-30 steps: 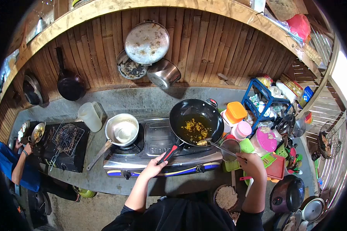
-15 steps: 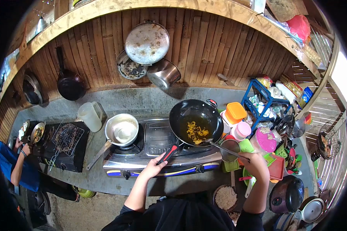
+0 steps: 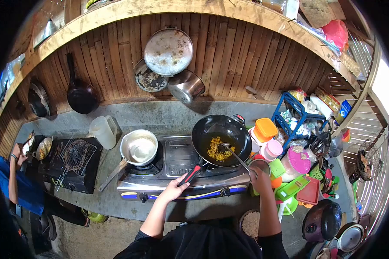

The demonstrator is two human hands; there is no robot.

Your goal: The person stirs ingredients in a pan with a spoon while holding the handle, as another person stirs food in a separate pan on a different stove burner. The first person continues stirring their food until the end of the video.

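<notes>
A black wok rests on the right burner of the steel gas stove, with oil and chopped yellow-orange food in its middle. My left hand is closed round the wok's red and black handle. In my right hand is the handle of a metal ladle, whose head lies in the food. On the left burner stands an open saucepan with a light handle toward the front left.
At the far left another person works by a black stove with a grill rack. A plastic jug stands between the stoves. Coloured containers, a blue rack and a rice cooker are on the right.
My right hand has moved left with the ladle, whose head went from the food's right edge up into the food. The co-worker's hands have shifted. The whole view has moved slightly.
</notes>
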